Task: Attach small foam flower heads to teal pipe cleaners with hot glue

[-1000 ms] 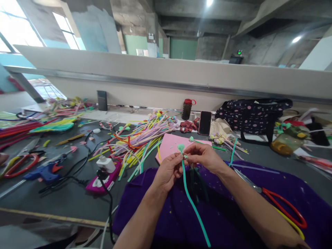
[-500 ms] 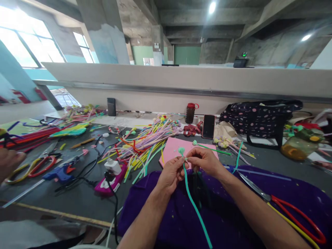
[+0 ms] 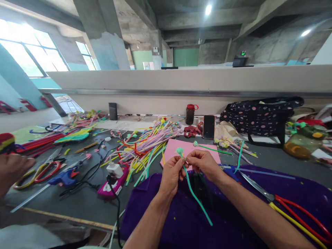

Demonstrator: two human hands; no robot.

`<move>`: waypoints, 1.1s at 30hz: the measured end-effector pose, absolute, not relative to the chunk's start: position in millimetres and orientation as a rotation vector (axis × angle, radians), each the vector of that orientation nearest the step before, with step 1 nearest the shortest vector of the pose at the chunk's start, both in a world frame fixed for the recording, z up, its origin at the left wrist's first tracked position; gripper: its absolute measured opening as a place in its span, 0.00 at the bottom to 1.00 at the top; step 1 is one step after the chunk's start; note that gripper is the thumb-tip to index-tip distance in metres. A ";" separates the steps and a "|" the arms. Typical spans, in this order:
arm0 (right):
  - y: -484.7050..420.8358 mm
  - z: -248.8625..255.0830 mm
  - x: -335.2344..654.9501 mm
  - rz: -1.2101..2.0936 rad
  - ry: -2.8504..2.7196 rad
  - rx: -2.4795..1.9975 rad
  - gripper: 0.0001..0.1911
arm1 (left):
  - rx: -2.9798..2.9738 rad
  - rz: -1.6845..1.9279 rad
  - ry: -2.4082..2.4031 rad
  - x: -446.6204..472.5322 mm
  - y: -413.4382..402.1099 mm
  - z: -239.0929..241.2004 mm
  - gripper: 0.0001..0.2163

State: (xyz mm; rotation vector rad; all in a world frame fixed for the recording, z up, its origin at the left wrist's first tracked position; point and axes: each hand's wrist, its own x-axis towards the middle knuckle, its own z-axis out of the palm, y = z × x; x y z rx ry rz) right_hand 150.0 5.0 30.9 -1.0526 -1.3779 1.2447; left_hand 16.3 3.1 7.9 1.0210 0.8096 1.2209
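Observation:
Both of my hands meet over a purple cloth (image 3: pixel 178 221) at the near edge of the table. My left hand (image 3: pixel 171 174) pinches the top of a teal pipe cleaner (image 3: pixel 195 197) just under its curled mint head (image 3: pixel 179 151). My right hand (image 3: pixel 203 162) is closed on the same stem from the right, fingertips touching the left hand's. The stem hangs down and to the right over the cloth. Behind the hands lies a pink sheet (image 3: pixel 173 149).
A heap of coloured pipe cleaners (image 3: pixel 145 140) spreads left of the pink sheet. Red-handled scissors (image 3: pixel 287 204) lie on the cloth at right. A blue glue gun (image 3: pixel 64 176), a pink power strip (image 3: pixel 111 183), a phone (image 3: pixel 209 126), a bottle (image 3: pixel 190 113) and a dotted bag (image 3: pixel 259 116) surround them. Another person's hand (image 3: pixel 11 169) is at far left.
The camera tilted and shifted, so the hands sit lower in view. The teal stem's free end has swung up and shorter. Another person's hand came in at the left edge.

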 end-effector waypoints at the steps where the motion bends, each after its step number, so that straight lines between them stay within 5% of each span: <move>1: 4.9 30.4 149.3 1.234 -1.371 -1.054 0.08 | 1.040 1.221 0.813 16.6 2.9 7.5 0.13; 33: 14.9 28.2 160.3 0.941 -1.441 -1.126 0.07 | 0.883 0.907 0.712 15.1 7.2 3.9 0.11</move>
